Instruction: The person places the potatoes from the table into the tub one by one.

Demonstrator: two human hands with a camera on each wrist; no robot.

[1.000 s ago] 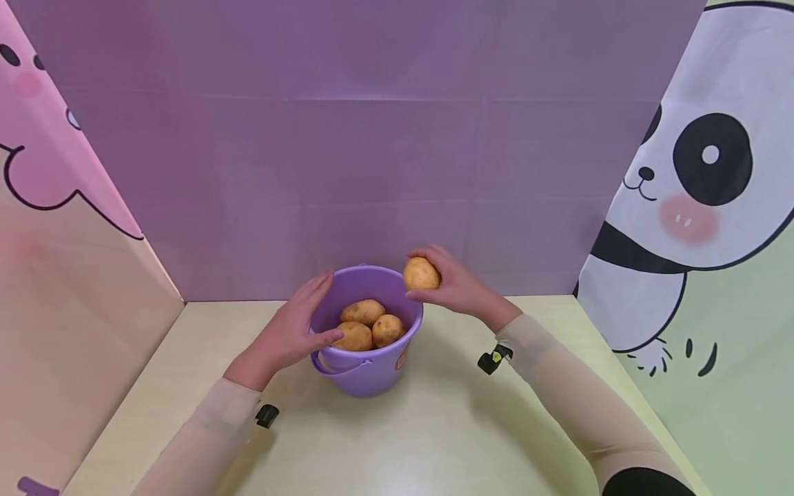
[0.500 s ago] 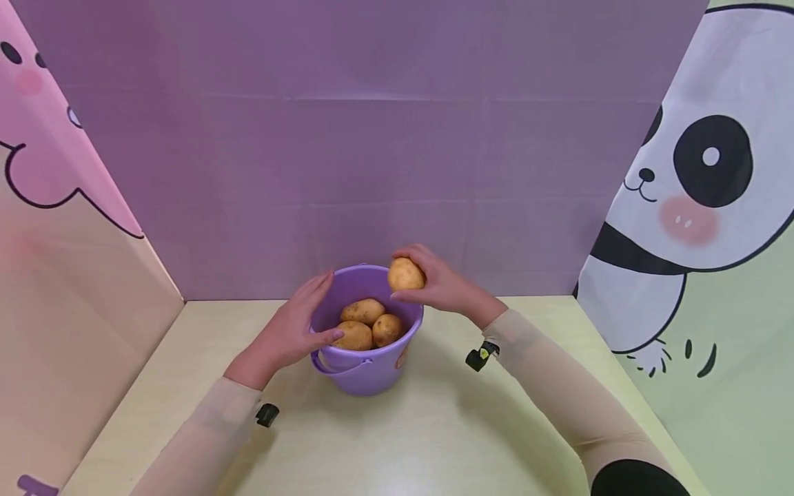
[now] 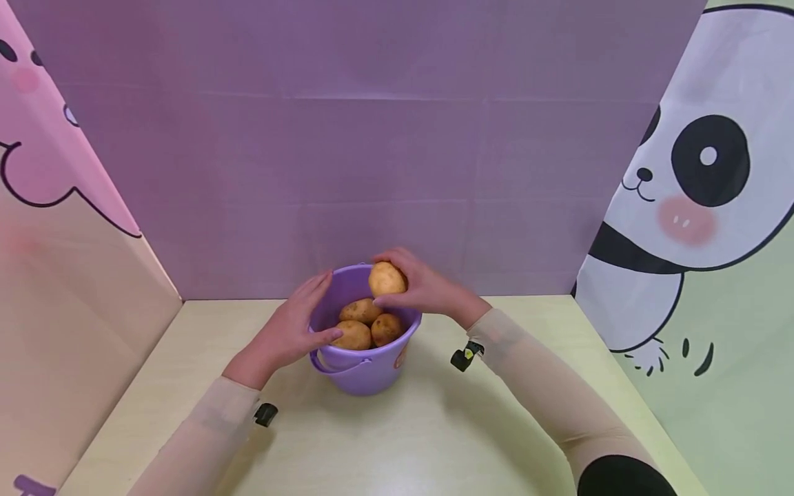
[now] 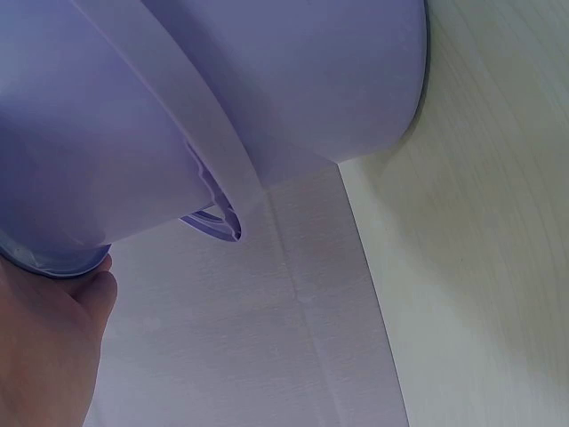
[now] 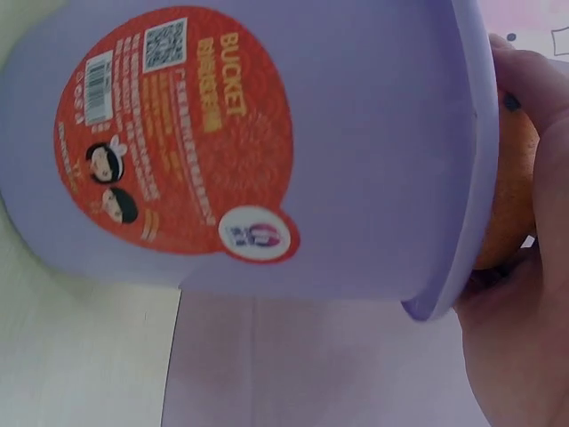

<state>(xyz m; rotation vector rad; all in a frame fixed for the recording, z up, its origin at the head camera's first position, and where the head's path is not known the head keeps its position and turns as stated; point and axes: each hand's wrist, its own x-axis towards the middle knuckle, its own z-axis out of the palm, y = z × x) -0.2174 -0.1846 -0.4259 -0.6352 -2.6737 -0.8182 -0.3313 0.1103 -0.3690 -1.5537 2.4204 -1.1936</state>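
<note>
A purple plastic bucket point(image 3: 366, 375) stands upright on the table, with 3 potatoes visible inside, among them a front-left potato point(image 3: 352, 335), a right potato point(image 3: 386, 329) and a rear potato point(image 3: 360, 311). My left hand point(image 3: 288, 331) holds the bucket's left rim, thumb over the front edge and fingers along the side. Over the opening, at the back right, my right hand point(image 3: 418, 286) grips another potato point(image 3: 387, 279) between thumb and fingers. The right wrist view shows this held potato point(image 5: 511, 191) partly hidden behind the bucket rim.
The pale wooden table point(image 3: 397, 448) meets a purple back wall point(image 3: 384, 151) close behind the bucket. A panda-printed panel point(image 3: 707, 275) borders the right side, a pink panel point(image 3: 74, 151) the left. The bucket's handle point(image 4: 200, 116) hangs down along its side.
My right hand has carried its potato leftward, from beside the right rim to over the bucket's opening. My left hand and the bucket stay in place.
</note>
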